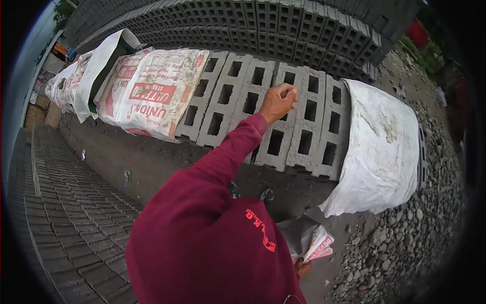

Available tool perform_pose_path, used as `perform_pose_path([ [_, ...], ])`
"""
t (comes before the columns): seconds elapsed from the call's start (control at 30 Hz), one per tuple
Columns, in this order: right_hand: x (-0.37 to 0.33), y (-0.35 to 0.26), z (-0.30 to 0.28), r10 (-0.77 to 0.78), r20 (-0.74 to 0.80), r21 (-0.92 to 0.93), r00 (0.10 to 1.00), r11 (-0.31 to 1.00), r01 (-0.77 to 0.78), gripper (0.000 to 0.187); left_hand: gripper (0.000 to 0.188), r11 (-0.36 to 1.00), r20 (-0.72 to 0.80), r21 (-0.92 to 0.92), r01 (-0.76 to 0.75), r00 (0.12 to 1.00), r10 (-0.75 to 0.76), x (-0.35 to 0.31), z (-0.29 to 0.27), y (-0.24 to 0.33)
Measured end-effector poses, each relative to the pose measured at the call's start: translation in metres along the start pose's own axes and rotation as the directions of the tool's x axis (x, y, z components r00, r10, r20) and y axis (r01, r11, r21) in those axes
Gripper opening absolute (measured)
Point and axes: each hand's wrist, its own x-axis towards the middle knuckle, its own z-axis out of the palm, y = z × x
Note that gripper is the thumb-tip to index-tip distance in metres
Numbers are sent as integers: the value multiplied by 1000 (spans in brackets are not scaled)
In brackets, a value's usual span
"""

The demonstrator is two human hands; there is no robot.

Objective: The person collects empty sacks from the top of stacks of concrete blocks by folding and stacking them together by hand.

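Observation:
My left hand [280, 103] reaches out over a row of grey hollow concrete blocks [243, 96]. Its fingers are curled in, and nothing shows in them. Whether it touches the blocks beneath, I cannot tell. Low on the right, beside my body, my right hand [302, 267] grips an empty cement bag [318, 245], white with red print and a dark inside. Much of that hand is hidden behind my maroon sleeve and the bag. A white sheet-like bag [380, 147] drapes over the right end of the row. Printed cement bags [152, 93] cover its left part.
Behind the row rises a long stack of more hollow blocks [283, 25]. Loose gravel [385, 248] spreads over the ground at the right. Rows of grey blocks [76, 223] fill the lower left. Between them runs a dirt strip [111, 157] with small litter.

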Motion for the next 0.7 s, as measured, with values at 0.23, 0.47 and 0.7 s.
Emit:
perform_pose_path([
  [0.23,29,-8,-22,-14,-43,-108,999,994,9,38,26,978,-642,201,59,762,86,-168,-269,-3],
  [0.47,3,-96,-11,43,-328,-126,944,988,-89,38,28,824,-902,430,369,206,378,-248,-555,-56],
  [0.7,-68,-125,-30,70,-498,-105,864,984,-140,39,55,945,-936,-176,277,252,-248,-277,-636,-78],
])
